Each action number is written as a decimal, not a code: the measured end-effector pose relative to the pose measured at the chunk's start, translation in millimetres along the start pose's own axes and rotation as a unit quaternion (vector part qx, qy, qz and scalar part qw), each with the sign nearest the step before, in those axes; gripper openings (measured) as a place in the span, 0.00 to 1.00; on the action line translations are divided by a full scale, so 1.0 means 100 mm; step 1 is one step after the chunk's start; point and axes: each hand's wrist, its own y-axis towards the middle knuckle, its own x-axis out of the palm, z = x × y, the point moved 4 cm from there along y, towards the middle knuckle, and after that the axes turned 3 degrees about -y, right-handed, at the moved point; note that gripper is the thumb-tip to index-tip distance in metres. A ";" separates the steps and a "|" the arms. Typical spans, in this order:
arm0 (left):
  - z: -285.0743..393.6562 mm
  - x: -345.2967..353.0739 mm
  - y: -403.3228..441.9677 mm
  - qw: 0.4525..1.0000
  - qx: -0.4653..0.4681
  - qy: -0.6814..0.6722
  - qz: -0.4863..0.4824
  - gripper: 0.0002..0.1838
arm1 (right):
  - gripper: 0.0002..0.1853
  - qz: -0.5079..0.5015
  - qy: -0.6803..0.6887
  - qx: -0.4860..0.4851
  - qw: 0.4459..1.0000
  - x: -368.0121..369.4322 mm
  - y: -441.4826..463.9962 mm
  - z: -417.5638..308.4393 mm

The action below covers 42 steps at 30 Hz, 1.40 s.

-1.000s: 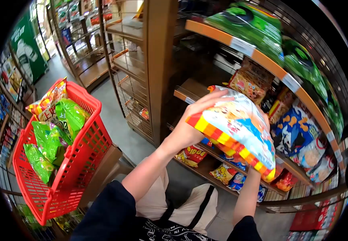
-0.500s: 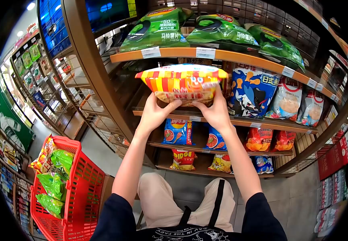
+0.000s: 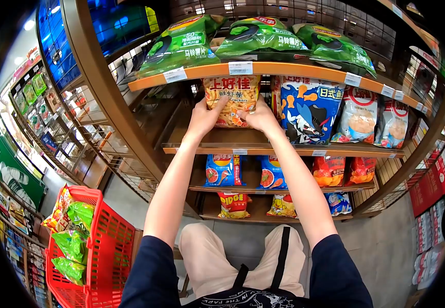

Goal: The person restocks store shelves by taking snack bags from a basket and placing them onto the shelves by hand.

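Cracker bag [image 3: 232, 95] upright at upper centre of the frame, over the middle shelf [image 3: 276, 150], below the orange edge of the upper shelf [image 3: 294, 70]. Left hand [image 3: 203, 119] partly curled at its left side, right hand [image 3: 263, 118] likewise at its right; both thumbs lie on the front, other fingers mostly hidden, so the bag is held between the two. Cannot tell whether its base bears on the shelf or its top touches the board above. Main risk, as I judge it: headroom looks tight, so any lift or backward tilt could crumple the top seal against the upper shelf. Second: thumbs pressing hard into the pouch could break the contents. Third: the right hand sits near the blue bag [image 3: 312, 115], right of centre; a sideways swing of the knuckles might knock it askew. If either hand slackened unevenly, the bag could twist and tip forward over the shelf lip, perhaps onto the blue-and-red packets [image 3: 221, 169] lower down. Depth behind the bag is hidden; an unseen obstacle there could make it lean.
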 end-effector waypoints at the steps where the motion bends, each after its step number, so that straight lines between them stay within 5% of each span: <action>1: -0.02 0.01 0.01 1.000 -0.002 0.000 0.008 0.29 | 0.39 0.003 -0.001 0.005 1.000 0.01 -0.01 0.00; 12: -0.05 0.02 0.18 0.997 -0.039 0.059 0.020 0.32 | 0.39 0.020 -0.087 0.078 0.993 0.00 -0.22 -0.19; 16: -0.12 0.03 0.19 0.995 -0.078 0.059 0.000 0.33 | 0.33 -0.035 -0.103 0.094 0.990 -0.09 -0.37 -0.20; 17: -0.19 0.04 0.26 0.996 -0.089 0.026 0.001 0.33 | 0.21 -0.054 -0.097 0.099 0.989 -0.09 -0.41 -0.19; 20: -0.26 0.04 0.37 0.998 -0.064 0.005 0.016 0.32 | 0.19 -0.012 -0.168 0.089 0.982 0.04 -0.43 -0.07; 22: -0.25 0.05 0.36 0.998 -0.063 0.007 0.015 0.33 | 0.26 -0.061 -0.181 0.074 0.979 0.05 -0.55 -0.12; 28: -0.23 -0.03 -0.05 0.995 -0.052 0.081 0.040 0.39 | 0.34 0.099 -0.216 -0.007 0.971 0.05 -0.78 -0.13; 30: -0.30 -0.13 -0.25 0.963 0.081 0.204 0.157 0.35 | 0.35 0.106 -0.220 -0.021 0.969 0.08 -0.78 -0.12; 34: -0.21 -0.05 -0.51 0.943 0.102 0.304 0.089 0.23 | 0.39 0.103 -0.207 -0.016 0.973 0.05 -0.76 -0.12; 42: -0.23 -0.02 -0.55 0.939 0.094 0.315 0.099 0.19 | 0.38 0.086 -0.209 -0.015 0.974 0.09 -0.74 -0.08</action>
